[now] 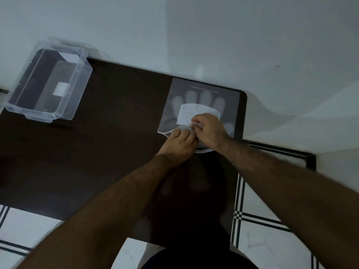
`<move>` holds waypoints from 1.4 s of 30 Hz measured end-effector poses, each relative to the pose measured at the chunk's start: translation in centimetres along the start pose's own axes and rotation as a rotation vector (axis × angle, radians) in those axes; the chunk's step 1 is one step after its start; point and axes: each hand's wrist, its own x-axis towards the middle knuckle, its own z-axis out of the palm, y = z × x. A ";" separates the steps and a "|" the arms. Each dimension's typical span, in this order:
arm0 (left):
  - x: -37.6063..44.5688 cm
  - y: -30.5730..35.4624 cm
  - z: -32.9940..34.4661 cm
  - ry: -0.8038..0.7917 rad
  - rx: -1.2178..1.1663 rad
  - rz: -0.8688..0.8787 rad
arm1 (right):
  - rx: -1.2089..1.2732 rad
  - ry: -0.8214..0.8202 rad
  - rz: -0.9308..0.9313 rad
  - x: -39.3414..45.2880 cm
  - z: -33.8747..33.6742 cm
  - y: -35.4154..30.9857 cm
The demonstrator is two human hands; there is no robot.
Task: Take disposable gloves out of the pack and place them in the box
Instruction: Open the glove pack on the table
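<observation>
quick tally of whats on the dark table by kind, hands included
Clear plastic storage box, open, no lid on it: 1
Flat translucent glove pack with a printed hand outline: 1
Bare hands working at the pack's near edge: 2, left hand and right hand
Total: 4
No loose gloves are visible in the box.

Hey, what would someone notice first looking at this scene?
Both hands, the left hand and right hand, meet at the near edge of a flat glove pack at the dark table's far right corner, pinching its opening. Far left, a clear plastic box sits open.
</observation>
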 end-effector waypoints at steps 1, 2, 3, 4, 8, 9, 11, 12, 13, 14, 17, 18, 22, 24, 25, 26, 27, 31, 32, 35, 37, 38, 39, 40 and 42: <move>-0.1 0.0 -0.1 0.010 0.010 0.014 | -0.043 -0.027 0.001 0.1 0.0 0.1; -0.3 -0.1 -0.2 0.011 0.018 0.029 | -0.090 -0.064 0.005 0.3 0.1 0.1; -0.5 -0.2 -0.3 0.009 0.022 0.045 | -0.132 -0.106 0.016 0.4 0.1 0.2; -0.6 -0.2 -0.5 0.012 0.022 0.055 | -0.164 -0.151 0.034 0.4 0.2 0.3; -1.4 -0.1 -0.9 0.067 -0.004 0.045 | -0.206 -0.244 0.074 0.7 0.2 0.5; -1.6 0.0 -0.9 0.073 -0.004 0.039 | -0.208 -0.249 0.077 0.8 0.2 0.5; -2.0 0.1 -0.8 0.074 -0.021 0.014 | -0.218 -0.251 0.073 0.9 0.2 0.4; -2.1 0.1 -0.8 0.071 -0.041 -0.009 | -0.223 -0.247 0.068 0.9 0.2 0.4; -2.0 0.2 -0.9 0.064 -0.069 -0.038 | -0.230 -0.243 0.065 0.9 0.2 0.4; -1.9 0.2 -1.1 0.053 -0.102 -0.068 | -0.236 -0.242 0.062 0.8 0.2 0.5; -1.0 0.0 -1.5 -0.006 -0.178 -0.120 | -0.258 -0.250 0.044 0.7 0.1 0.5; -0.8 -0.2 -1.6 -0.041 -0.191 -0.122 | -0.267 -0.254 0.039 0.8 0.1 0.5; 0.2 -0.8 -1.8 -0.145 -0.192 -0.093 | -0.268 -0.247 0.037 1.0 0.1 0.6; 0.5 -0.9 -1.9 -0.128 -0.208 -0.049 | -0.260 -0.234 0.038 1.0 0.0 0.6; 0.6 -0.9 -1.9 -0.116 -0.217 -0.017 | -0.262 -0.233 0.035 1.1 -0.1 0.7; 0.7 -0.9 -1.8 -0.107 -0.220 0.019 | -0.270 -0.234 0.029 1.1 -0.1 0.7; 0.7 -0.9 -1.7 -0.109 -0.214 0.051 | -0.279 -0.237 0.024 1.2 -0.1 0.7; 0.8 -1.1 -1.4 -0.136 -0.162 0.089 | -0.301 -0.250 0.021 1.5 0.1 0.8; 1.0 -1.1 -1.3 -0.145 -0.140 0.102 | -0.304 -0.252 0.024 1.5 0.1 0.9; 1.4 -1.0 -1.5 -0.173 -0.068 0.159 | -0.300 -0.262 0.024 1.6 0.0 0.9; 1.7 -0.7 -1.5 -0.189 -0.008 0.202 | -0.296 -0.267 0.024 1.6 0.0 0.9; 1.8 -0.5 -1.5 -0.188 0.027 0.213 | -0.295 -0.270 0.026 1.6 0.1 0.9; 1.8 -0.4 -1.5 -0.177 0.054 0.212 | -0.294 -0.273 0.028 1.6 0.1 0.9; 1.8 -0.3 -1.5 -0.161 0.067 0.203 | -0.296 -0.278 0.029 1.7 0.1 0.9; 1.7 -0.3 -1.3 -0.126 0.071 0.186 | -0.318 -0.282 0.021 1.7 0.0 0.9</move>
